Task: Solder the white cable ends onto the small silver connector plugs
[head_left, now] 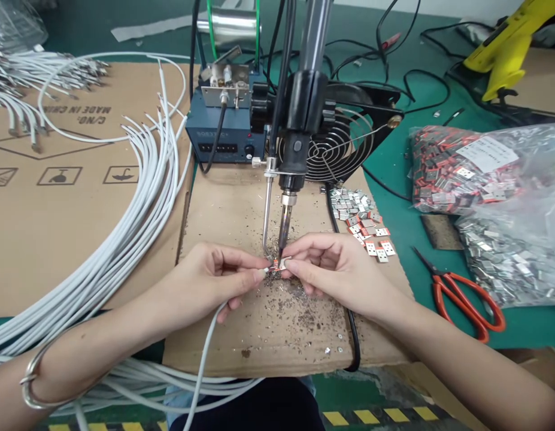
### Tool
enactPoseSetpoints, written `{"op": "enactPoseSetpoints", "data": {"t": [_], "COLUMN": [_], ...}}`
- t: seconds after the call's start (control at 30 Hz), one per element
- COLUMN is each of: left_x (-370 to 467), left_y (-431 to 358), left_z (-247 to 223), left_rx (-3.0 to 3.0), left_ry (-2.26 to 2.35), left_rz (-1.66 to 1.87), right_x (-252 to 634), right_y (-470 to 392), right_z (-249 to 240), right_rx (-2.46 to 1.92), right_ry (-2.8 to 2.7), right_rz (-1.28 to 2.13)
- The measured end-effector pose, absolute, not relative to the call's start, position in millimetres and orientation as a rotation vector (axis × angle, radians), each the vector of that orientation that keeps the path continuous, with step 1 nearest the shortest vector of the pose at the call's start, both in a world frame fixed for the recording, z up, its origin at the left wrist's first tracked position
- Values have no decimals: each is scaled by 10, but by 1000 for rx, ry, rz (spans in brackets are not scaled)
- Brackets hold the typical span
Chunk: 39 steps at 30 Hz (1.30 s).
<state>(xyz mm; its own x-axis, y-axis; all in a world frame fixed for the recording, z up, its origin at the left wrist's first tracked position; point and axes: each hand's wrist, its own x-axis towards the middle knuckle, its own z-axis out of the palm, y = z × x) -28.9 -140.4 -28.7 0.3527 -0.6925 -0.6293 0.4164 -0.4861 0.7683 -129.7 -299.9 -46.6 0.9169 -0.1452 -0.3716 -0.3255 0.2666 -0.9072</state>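
My left hand pinches the end of a white cable, which hangs down over the cardboard's front edge. Between thumb and fingers, my right hand holds a small metal USB connector with an orange-red part facing the cable end. Both hands meet under the soldering iron, whose tip comes down at the connector. Beside it, a thin metal feed tube ends just above the fingertips. Whether the wires touch the connector is too small to tell.
A blue soldering station with a solder spool and a black fan stand behind. Loose connectors, bagged parts and red-handled scissors lie right. Bundled white cables cover cardboard at left.
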Motion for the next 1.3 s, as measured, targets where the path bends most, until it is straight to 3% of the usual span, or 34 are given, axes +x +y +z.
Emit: {"op": "enactPoseSetpoints", "data": {"t": [1.3], "left_x": [-319], "left_y": [-1455], "left_z": [-267], "left_rx": [1683], "left_ry": [-198], "left_rz": [-1342], "right_x": [-1311], "right_y": [-3007], "right_z": [-457], "right_rx": [-1409], "right_ry": [422], "right_rz": [121]}}
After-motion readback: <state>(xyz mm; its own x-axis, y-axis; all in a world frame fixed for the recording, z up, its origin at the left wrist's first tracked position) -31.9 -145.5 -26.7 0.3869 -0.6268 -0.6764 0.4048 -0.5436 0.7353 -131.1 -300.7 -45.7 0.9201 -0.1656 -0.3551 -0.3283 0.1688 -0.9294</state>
